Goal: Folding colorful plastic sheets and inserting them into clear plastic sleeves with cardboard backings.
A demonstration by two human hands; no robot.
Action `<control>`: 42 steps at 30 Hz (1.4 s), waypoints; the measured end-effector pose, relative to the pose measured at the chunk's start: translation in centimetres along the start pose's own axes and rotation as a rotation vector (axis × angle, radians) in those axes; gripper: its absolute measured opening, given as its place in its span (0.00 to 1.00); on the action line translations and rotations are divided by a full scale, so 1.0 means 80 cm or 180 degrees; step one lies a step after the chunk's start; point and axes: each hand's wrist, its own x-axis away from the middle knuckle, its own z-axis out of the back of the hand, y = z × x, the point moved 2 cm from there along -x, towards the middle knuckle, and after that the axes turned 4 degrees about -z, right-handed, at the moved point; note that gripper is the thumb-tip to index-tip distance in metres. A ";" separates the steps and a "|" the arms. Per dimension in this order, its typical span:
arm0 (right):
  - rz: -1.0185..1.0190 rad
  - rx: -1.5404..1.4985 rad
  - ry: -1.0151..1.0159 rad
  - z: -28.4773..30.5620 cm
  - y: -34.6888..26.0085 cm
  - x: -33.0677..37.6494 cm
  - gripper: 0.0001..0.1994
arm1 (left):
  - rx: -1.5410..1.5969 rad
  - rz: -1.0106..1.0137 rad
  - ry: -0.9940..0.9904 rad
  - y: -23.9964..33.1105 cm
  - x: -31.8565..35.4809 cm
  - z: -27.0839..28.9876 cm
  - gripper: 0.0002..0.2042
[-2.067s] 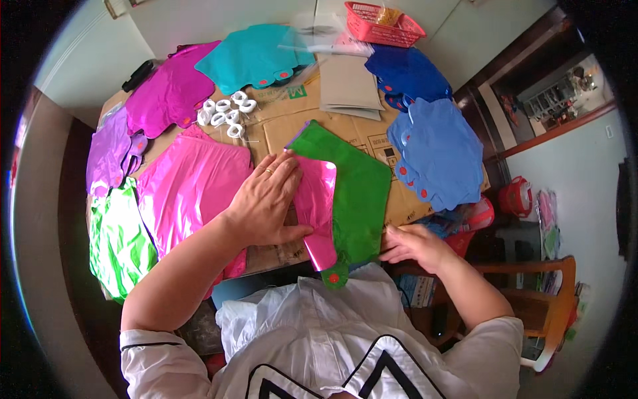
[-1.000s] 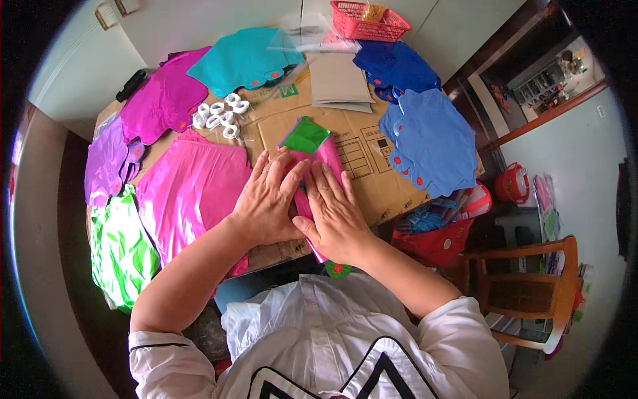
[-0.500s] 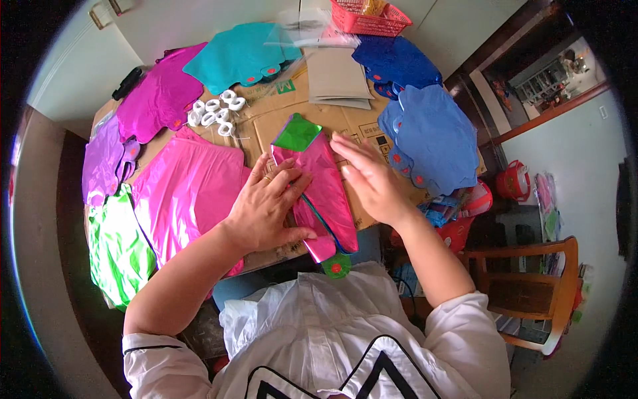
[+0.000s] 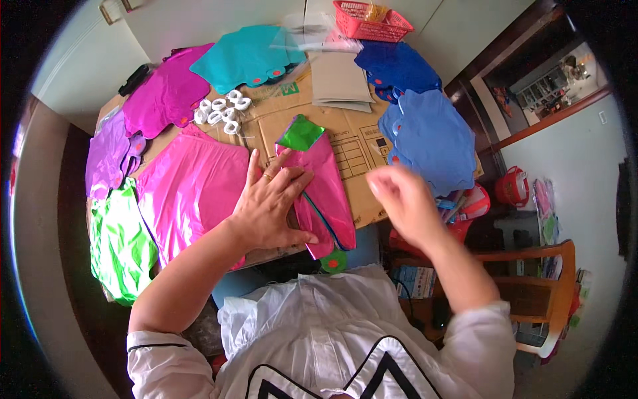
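A flat, folded pink foil balloon [image 4: 319, 178] lies on the cardboard at the table's near edge. Its top corner shows green, and a green tab with a red dot sticks out past the edge at the bottom. My left hand [image 4: 271, 203] rests flat on the balloon's left side, fingers spread, with a ring on one finger. Off to the right, my right hand [image 4: 407, 203] is raised away from the balloon, slightly blurred, its fingers curled in with nothing seen in them. A larger stack of pink foil [image 4: 193, 193] lies left of my left hand.
Around the table lie green [image 4: 123, 246], purple [image 4: 106, 156], magenta [image 4: 166, 90], teal [image 4: 246, 56], dark blue [image 4: 402, 66] and light blue foil stacks [image 4: 435, 139]. White ribbon rolls [image 4: 222, 112], grey card sheets [image 4: 340, 76] and a red basket [image 4: 372, 28] stand farther back. A wooden chair [image 4: 531, 286] is at right.
My right hand has moved right and away from the balloon, its fingers curling in from outstretched. My left hand stays pressed on the balloon.
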 end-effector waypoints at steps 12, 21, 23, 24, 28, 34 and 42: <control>-0.0883 -0.0130 -0.0721 -0.065 -0.008 -0.085 0.12 | 0.1020 0.0304 0.1021 -0.001 0.008 0.016 0.58; -0.0424 -0.2075 -0.0419 -0.063 -0.015 -0.025 0.07 | 0.5107 0.2131 0.0796 0.037 0.001 0.012 0.09; -0.0286 -0.2063 -0.0248 -0.057 -0.024 -0.012 0.06 | 0.4763 0.2186 0.0915 0.044 0.006 0.013 0.07; -0.0210 -0.2017 -0.0167 -0.055 -0.018 -0.009 0.06 | 0.4711 0.2092 0.1037 0.051 0.006 0.016 0.07; -0.0376 -0.2889 -0.0572 -0.058 -0.020 0.015 0.09 | 0.4765 0.1998 0.1278 0.073 0.013 0.016 0.06; -0.0357 -0.2455 -0.0798 -0.054 -0.018 0.040 0.08 | 0.4795 0.2090 0.1224 0.083 0.020 0.022 0.06; 0.0062 -0.1810 -0.0247 -0.060 -0.022 0.048 0.07 | 0.4589 0.1949 0.1603 0.093 0.010 0.030 0.11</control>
